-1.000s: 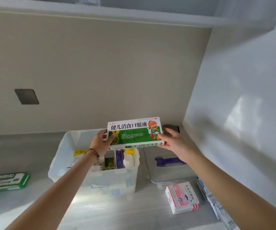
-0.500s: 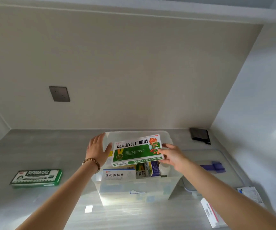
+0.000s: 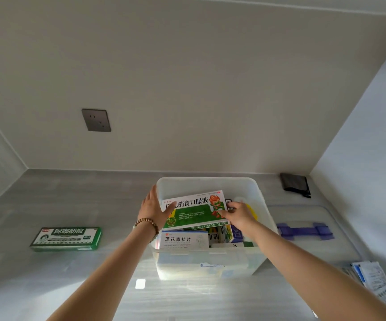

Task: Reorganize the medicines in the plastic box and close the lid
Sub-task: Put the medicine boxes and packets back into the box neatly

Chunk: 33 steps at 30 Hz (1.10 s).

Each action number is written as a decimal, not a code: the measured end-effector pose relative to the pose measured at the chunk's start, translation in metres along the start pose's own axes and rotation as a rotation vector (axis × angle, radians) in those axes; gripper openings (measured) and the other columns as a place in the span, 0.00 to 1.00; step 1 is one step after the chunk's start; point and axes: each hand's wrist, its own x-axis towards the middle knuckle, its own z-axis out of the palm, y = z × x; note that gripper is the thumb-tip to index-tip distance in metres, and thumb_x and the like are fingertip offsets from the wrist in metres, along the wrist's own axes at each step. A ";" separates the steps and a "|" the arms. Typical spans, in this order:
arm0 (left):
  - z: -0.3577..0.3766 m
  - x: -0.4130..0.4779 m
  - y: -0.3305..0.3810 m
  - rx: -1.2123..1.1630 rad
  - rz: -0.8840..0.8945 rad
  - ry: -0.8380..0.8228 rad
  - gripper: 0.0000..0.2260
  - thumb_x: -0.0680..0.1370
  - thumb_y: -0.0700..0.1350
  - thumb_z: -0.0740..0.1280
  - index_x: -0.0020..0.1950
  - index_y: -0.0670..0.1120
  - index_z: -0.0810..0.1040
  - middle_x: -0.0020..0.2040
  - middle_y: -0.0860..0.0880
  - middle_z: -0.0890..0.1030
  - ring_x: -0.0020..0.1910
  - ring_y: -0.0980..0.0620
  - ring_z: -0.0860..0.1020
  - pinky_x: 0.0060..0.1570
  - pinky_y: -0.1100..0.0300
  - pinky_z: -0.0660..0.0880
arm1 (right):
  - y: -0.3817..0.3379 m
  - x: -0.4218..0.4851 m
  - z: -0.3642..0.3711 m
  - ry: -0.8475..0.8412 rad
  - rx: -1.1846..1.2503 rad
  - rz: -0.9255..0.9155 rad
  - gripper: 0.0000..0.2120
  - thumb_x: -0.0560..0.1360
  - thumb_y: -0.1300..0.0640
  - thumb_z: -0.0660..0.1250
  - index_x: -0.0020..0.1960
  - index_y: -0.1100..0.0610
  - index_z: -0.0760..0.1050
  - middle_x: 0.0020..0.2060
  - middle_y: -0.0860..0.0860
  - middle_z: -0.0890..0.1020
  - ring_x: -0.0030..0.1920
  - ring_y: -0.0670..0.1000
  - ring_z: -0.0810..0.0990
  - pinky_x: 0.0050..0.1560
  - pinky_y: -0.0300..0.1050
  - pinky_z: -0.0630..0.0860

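A clear plastic box (image 3: 207, 184) stands open on the grey counter, with several medicine cartons inside. A green and white medicine carton (image 3: 194, 214) lies tilted across the top of the contents. My right hand (image 3: 238, 213) pinches its right end. My left hand (image 3: 152, 208) is at the box's left rim with its fingers straight, and its thumb lies over the carton's left end. A white and blue carton (image 3: 184, 239) stands at the front of the box. The clear lid (image 3: 303, 214), with a purple handle, lies flat to the right.
A green carton (image 3: 67, 238) lies on the counter to the left. Paper sachets (image 3: 373, 279) are at the right front. A black folded item (image 3: 295, 185) sits in the back right corner. A wall socket (image 3: 96, 120) is on the back wall.
The green carton has come down from above the box onto its contents. My left hand let go of it, opened, then came back against its left end. The view shifted.
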 end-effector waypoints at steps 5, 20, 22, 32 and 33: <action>0.000 -0.001 0.003 0.010 0.008 0.010 0.37 0.73 0.54 0.68 0.75 0.47 0.52 0.71 0.45 0.66 0.70 0.44 0.64 0.68 0.47 0.65 | 0.002 0.001 -0.002 0.030 -0.215 -0.094 0.17 0.72 0.51 0.71 0.57 0.58 0.79 0.51 0.52 0.84 0.39 0.45 0.79 0.30 0.30 0.69; -0.002 -0.004 0.008 0.114 0.014 0.000 0.39 0.72 0.58 0.67 0.75 0.46 0.50 0.70 0.44 0.66 0.69 0.43 0.65 0.64 0.47 0.68 | 0.000 0.002 0.009 -0.046 -0.505 -0.284 0.23 0.73 0.46 0.68 0.65 0.53 0.73 0.61 0.50 0.78 0.59 0.50 0.77 0.55 0.46 0.76; -0.002 -0.005 0.010 0.188 -0.003 -0.008 0.41 0.72 0.62 0.63 0.76 0.46 0.47 0.73 0.44 0.62 0.71 0.43 0.62 0.67 0.46 0.65 | -0.002 -0.003 -0.006 -0.089 -0.509 -0.330 0.23 0.74 0.47 0.67 0.67 0.53 0.71 0.65 0.50 0.75 0.64 0.51 0.74 0.62 0.47 0.72; 0.051 -0.062 0.132 0.214 0.382 -0.022 0.31 0.77 0.62 0.54 0.75 0.48 0.53 0.76 0.50 0.56 0.75 0.50 0.53 0.73 0.52 0.55 | 0.014 -0.043 -0.150 0.087 -0.839 -0.605 0.27 0.76 0.47 0.65 0.71 0.54 0.66 0.73 0.51 0.64 0.74 0.51 0.59 0.74 0.47 0.55; 0.062 -0.073 0.149 0.178 0.431 -0.030 0.29 0.77 0.60 0.55 0.74 0.48 0.56 0.74 0.50 0.60 0.73 0.50 0.57 0.71 0.53 0.58 | 0.024 -0.050 -0.167 0.114 -0.839 -0.588 0.27 0.75 0.47 0.65 0.71 0.55 0.66 0.73 0.51 0.65 0.74 0.51 0.59 0.73 0.46 0.55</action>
